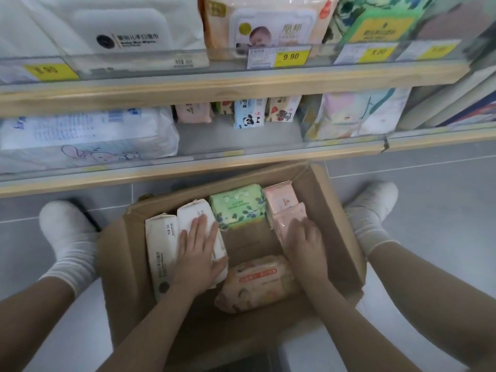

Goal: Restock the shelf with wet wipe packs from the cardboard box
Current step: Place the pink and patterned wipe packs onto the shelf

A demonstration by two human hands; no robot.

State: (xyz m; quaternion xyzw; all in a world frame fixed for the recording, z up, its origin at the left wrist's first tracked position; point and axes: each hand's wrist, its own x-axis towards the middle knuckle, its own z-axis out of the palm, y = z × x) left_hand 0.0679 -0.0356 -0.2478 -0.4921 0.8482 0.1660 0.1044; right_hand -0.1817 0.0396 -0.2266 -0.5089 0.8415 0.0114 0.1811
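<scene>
The person is reaching with both hands into the open brown cardboard box (338, 232) on the floor, so the picking step is in hand. The left hand (197, 253) is lying flat, fingers straight, on a white rectangular wet wipe pack (200, 213); its grip is not yet closing round it. The right hand (304, 240) is resting on a pale pink soft wet wipe pack (288, 214), fingers a little bent; whether it is really holding, I cannot tell. Between the two hands, a green leaf-printed pack (237, 206) is lying just beyond the fingertips, and a peach-coloured pack (257, 283) nearer the wrists. I think the next move is calling for curling the fingers round each pack and lifting it up to the wooden-edged shelf (214, 167) beyond the hands, where an open space is showing.
</scene>
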